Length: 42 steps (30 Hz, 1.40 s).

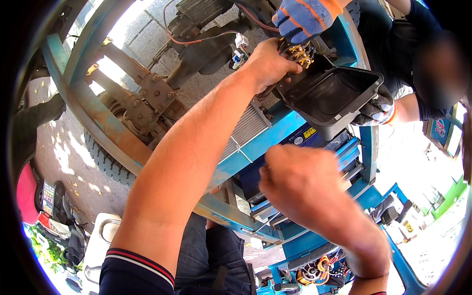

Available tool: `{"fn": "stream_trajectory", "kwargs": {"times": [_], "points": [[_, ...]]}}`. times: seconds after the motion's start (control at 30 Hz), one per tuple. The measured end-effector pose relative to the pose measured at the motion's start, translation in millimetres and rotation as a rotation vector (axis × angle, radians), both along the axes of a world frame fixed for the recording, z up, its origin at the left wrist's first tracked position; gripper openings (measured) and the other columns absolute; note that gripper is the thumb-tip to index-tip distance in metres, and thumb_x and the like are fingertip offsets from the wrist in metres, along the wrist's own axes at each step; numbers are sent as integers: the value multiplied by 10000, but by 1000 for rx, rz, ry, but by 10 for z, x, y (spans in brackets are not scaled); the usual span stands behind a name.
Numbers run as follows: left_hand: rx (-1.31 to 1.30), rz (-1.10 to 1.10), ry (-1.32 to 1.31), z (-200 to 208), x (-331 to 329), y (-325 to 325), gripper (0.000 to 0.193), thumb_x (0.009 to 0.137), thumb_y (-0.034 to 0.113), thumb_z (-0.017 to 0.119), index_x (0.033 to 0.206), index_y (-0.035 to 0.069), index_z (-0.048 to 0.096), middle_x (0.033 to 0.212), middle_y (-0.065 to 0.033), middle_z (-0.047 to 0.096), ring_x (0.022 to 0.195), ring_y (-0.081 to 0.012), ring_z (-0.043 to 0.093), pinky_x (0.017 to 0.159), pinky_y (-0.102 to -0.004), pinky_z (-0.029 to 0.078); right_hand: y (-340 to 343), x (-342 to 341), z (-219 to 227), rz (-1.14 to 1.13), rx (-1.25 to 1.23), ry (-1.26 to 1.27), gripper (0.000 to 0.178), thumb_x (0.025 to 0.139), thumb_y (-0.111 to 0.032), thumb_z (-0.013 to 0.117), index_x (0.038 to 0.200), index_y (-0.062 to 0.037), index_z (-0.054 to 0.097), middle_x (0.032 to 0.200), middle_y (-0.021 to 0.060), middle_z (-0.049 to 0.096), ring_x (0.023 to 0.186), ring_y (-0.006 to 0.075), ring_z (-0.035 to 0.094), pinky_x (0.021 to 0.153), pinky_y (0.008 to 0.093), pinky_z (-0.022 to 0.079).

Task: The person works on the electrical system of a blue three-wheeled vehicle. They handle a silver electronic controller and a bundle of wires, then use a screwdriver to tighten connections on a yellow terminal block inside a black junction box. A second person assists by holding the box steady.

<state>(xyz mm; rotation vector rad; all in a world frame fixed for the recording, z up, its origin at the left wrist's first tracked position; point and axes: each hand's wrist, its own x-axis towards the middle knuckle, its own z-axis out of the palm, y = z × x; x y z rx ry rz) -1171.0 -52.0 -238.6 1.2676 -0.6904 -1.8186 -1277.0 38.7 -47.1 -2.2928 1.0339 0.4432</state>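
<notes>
My left hand (268,64) is closed on a dark part with brass terminals (300,55) and wires, above the frame. A co-worker's hand in a blue and orange glove (305,19) reaches onto the same part from the far side. Right beside it, an open black plastic box (332,93) tilts on the frame; the co-worker's other gloved hand (376,108) supports its right side. My right hand (302,179), smeared by motion, is curled like a fist over the dark blue battery (250,179). Whatever it may hold is hidden.
Blue, partly rusted frame beams (275,135) cross the middle. Loose wires with a white connector (241,40) hang left of my left hand. An axle (147,93) and a tyre (105,160) sit at the left. More wiring (322,270) lies at the lower right.
</notes>
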Motion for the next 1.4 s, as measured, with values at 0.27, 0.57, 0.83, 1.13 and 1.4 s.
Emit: {"fn": "stream_trajectory", "kwargs": {"times": [0.27, 0.57, 0.83, 1.13, 1.4], "points": [[3, -3, -57, -49, 21, -3, 435, 833, 42, 817, 1223, -9, 631, 1032, -55, 710, 869, -131, 681, 647, -274, 584, 441, -160, -881, -198, -106, 87, 205, 867, -167, 692, 813, 4, 593, 733, 180, 680, 611, 370, 695, 538, 443, 554], [20, 17, -30, -51, 151, 63, 461, 834, 58, 819, 1241, -12, 614, 1049, -69, 708, 905, -134, 673, 681, -279, 582, -216, 22, -11, -307, -146, -227, 136, 861, -86, 788, 901, -15, 679, 754, 71, 657, 639, 141, 638, 578, 311, 501], [24, -15, -46, 35, 21, -1, 509, 839, 43, 814, 1302, 5, 604, 1019, -75, 692, 875, -143, 673, 674, -285, 586, -2011, 30, -480, 40, -163, 431, 191, 878, -138, 720, 992, 10, 759, 830, 134, 742, 787, 226, 716, 735, 349, 562], [37, 0, -18, -73, 12, -6, 498, 821, 14, 820, 1275, -4, 615, 1094, -99, 714, 938, -176, 688, 682, -305, 585, -2010, 18, -1048, 29, -102, 451, 238, 851, -154, 761, 909, 77, 750, 834, 266, 705, 817, 384, 717, 788, 426, 552], [22, 30, -81, -100, -8, 1, 533, 783, -46, 817, 1278, -16, 620, 1115, -107, 720, 984, -184, 697, 771, -310, 597, -2041, -129, -1181, -75, -16, 352, 240, 788, -151, 693, 817, 87, 714, 712, 232, 666, 687, 333, 682, 683, 407, 532]]}}
